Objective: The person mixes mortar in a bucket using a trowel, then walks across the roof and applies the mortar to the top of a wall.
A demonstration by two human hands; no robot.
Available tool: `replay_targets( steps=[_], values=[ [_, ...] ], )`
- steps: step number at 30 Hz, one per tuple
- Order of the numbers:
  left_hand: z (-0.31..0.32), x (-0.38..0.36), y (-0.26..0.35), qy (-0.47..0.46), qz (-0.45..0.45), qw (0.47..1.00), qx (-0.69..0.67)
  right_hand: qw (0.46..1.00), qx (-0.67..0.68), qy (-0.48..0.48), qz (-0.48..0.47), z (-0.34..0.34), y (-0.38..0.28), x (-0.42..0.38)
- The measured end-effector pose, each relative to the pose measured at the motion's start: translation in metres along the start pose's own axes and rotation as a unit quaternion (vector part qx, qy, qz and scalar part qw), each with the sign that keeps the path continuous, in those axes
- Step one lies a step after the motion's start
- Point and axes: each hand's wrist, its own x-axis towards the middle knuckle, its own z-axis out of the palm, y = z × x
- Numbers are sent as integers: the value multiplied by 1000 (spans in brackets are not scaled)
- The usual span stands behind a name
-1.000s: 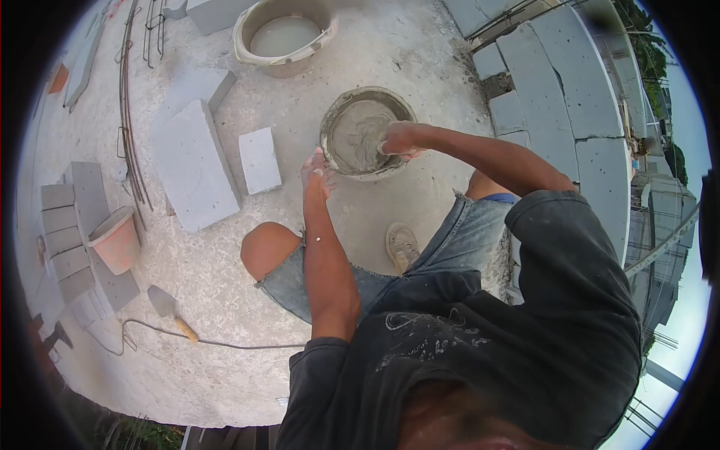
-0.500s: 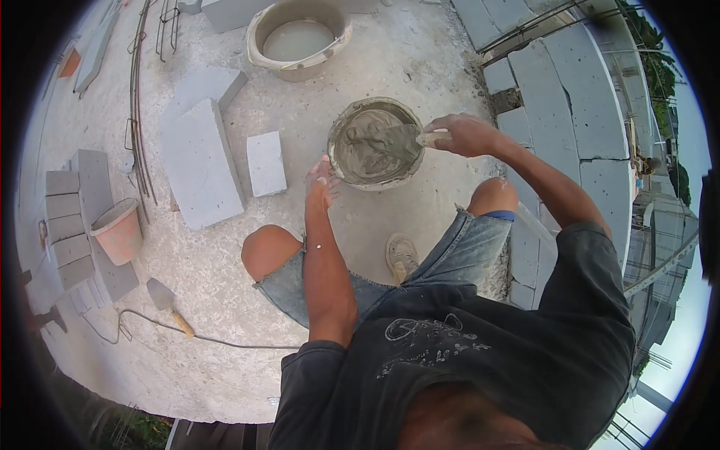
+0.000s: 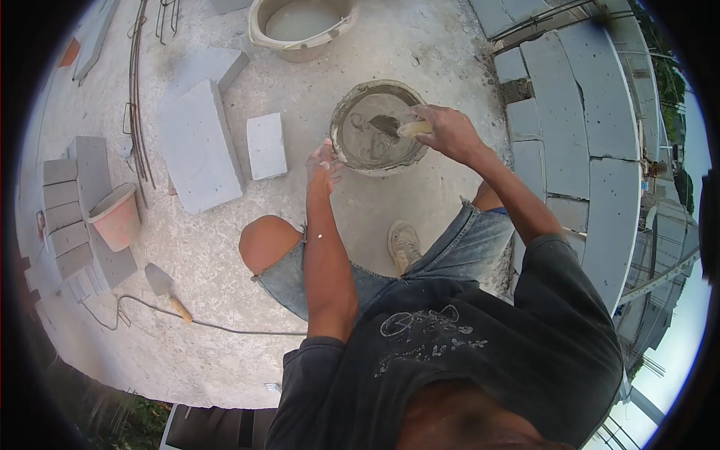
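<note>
A round bucket of wet grey mortar stands on the concrete floor in front of me. My left hand holds the bucket's left side, with fingers at the rim and along the outer wall. On the right, my right hand is closed around the pale handle of a trowel. The trowel's blade is down in the mortar and mostly covered by it.
A larger tub of cloudy water stands beyond the bucket. Pale blocks lie to the left, near rebar. Farther left are a pinkish bucket and a second trowel. A block wall runs along the right.
My right hand has moved left over the bucket, bringing the trowel from the right rim toward the middle of the mortar. My left hand stays at the bucket's side.
</note>
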Motion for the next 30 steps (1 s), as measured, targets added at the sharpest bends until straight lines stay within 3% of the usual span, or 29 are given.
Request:
replay_targets(
  steps=[2,5,6,9,10,12,14,17,21,24,30],
  values=[
    [4,0,7,0,7,1000,2,967,207,126,83,13,-4,0],
    [4,-1,6,11,-1,1000,10,832,435,269,212,78,-16,15],
    [5,-1,7,15,-2,1000,14,814,430,333,204,112,-9,24],
    [5,-7,9,21,-2,999,25,801,486,294,191,126,-12,42],
    [6,-8,11,20,-2,1000,23,806,494,275,177,107,-13,41],
    [8,-3,16,12,10,1000,20,756,542,326,170,64,-15,39],
    [5,-7,4,21,3,1000,18,739,537,388,123,23,-20,42],
    [10,-5,7,35,10,999,19,694,574,428,75,12,-16,65],
    [8,-4,5,35,5,999,25,800,476,340,137,119,18,79],
    [5,2,8,27,25,999,15,806,504,284,124,117,11,50],
    [9,-6,8,44,9,999,13,749,599,274,68,58,5,7]
  ],
)
